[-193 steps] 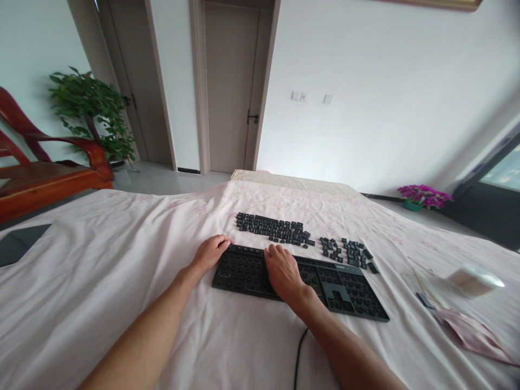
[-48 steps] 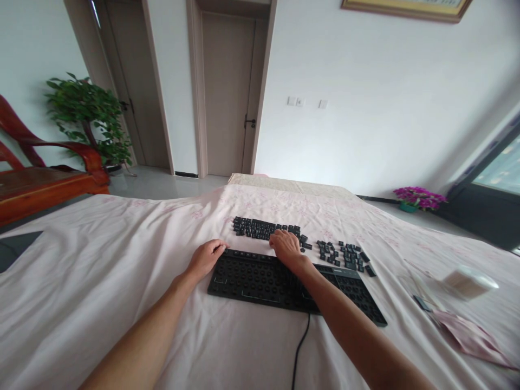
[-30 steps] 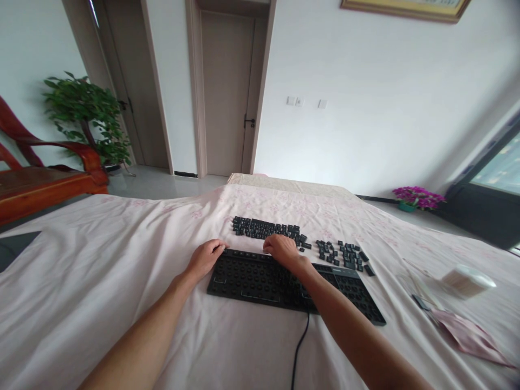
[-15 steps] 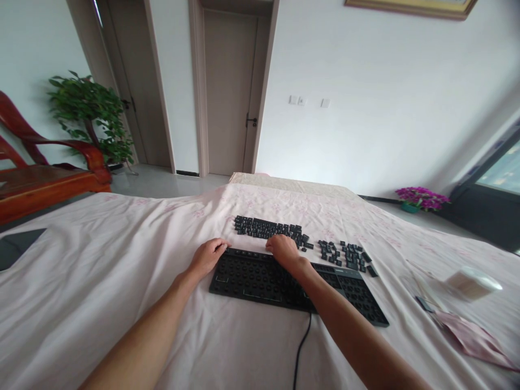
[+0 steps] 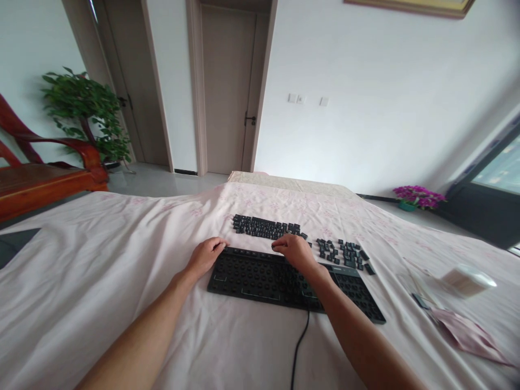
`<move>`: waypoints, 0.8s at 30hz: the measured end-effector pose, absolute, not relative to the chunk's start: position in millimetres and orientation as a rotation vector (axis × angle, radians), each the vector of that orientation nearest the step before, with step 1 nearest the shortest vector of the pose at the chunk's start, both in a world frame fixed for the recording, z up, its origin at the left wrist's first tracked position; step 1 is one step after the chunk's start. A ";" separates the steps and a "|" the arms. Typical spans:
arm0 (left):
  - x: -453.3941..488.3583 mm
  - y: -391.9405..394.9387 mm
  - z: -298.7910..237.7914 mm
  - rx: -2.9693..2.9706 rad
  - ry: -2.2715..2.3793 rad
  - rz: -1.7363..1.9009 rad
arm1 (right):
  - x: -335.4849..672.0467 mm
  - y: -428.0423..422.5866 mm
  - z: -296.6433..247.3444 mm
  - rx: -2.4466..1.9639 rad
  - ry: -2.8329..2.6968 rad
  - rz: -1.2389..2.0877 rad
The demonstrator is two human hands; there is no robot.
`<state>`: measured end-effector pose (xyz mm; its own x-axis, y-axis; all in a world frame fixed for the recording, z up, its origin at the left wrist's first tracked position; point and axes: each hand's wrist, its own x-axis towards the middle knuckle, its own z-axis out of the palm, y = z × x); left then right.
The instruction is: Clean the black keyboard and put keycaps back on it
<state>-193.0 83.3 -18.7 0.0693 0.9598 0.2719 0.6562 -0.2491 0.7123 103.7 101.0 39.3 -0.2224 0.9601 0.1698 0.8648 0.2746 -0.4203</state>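
A black keyboard (image 5: 260, 276) with its keycaps taken off lies on a pink sheet (image 5: 101, 281). My left hand (image 5: 205, 254) rests at its far left corner, fingers curled against the edge. My right hand (image 5: 296, 252) hovers over the keyboard's far edge near the middle, fingertips pinched together and pointing left; what they hold is hidden. Just beyond it, loose black keycaps (image 5: 255, 226) lie in tidy rows. A second, looser group of keycaps (image 5: 343, 253) sits to the right.
The keyboard's cable (image 5: 298, 346) runs toward me. A white lidded tub (image 5: 467, 280) and a pink cloth (image 5: 467, 333) lie at the right. A dark flat object (image 5: 16, 238) sits at the left edge. A wooden chair (image 5: 44, 179) and plant (image 5: 85, 114) stand behind.
My right hand drew back from the keycap rows to the keyboard's far edge, then shifted slightly right. My left hand stayed at the keyboard's corner.
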 end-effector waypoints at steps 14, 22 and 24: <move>-192.1 81.3 -16.2 1.944 1.632 0.986 | 103.8 78.2 39.3 -1.625 -2.396 0.148; -190.8 79.0 -12.3 1.930 1.633 0.988 | 93.6 63.4 41.3 -1.614 -2.549 -0.107; -190.9 79.1 -12.4 1.932 1.633 0.987 | 91.1 56.8 39.5 -1.619 -2.576 -0.158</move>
